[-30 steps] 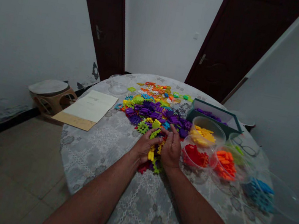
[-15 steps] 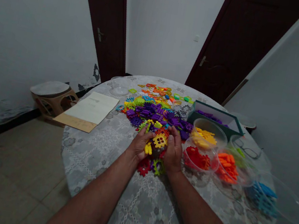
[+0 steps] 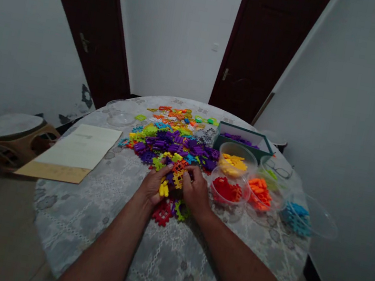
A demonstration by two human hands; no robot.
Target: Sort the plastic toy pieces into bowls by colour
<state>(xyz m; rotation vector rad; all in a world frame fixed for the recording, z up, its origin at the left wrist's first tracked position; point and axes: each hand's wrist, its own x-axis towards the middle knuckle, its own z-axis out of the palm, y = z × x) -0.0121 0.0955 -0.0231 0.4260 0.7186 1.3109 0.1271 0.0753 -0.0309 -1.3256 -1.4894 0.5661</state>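
Observation:
My left hand [image 3: 152, 185] is closed around the left side of a built-up cluster of interlocking plastic pieces. A small bright yellow piece [image 3: 164, 188] sticks out by its palm. My right hand [image 3: 196, 191] pinches the right edge of a yellow-orange window-shaped building piece [image 3: 178, 178] on that cluster. An orange-red lattice piece [image 3: 180, 165] shows just behind it. Below the hands, towards me, are a red notched piece [image 3: 162, 212] and a lime-green gear-shaped piece [image 3: 181, 210]; whether they join the cluster I cannot tell. The fingers hide much of the cluster's underside.
A heap of purple pieces [image 3: 172, 142] and other colours lies beyond the hands. To the right stand clear tubs of yellow pieces [image 3: 233, 164], red pieces [image 3: 226, 189], orange pieces [image 3: 259, 194] and blue pieces [image 3: 296, 219]. Behind them are a green box [image 3: 261, 152] and glasses [image 3: 280, 170]. An open notebook [image 3: 79, 148] lies left.
The view has swung to the right, so everything sits further left. My right fingers have closed in on the yellow-orange window piece, which has tilted. My left hand keeps its hold.

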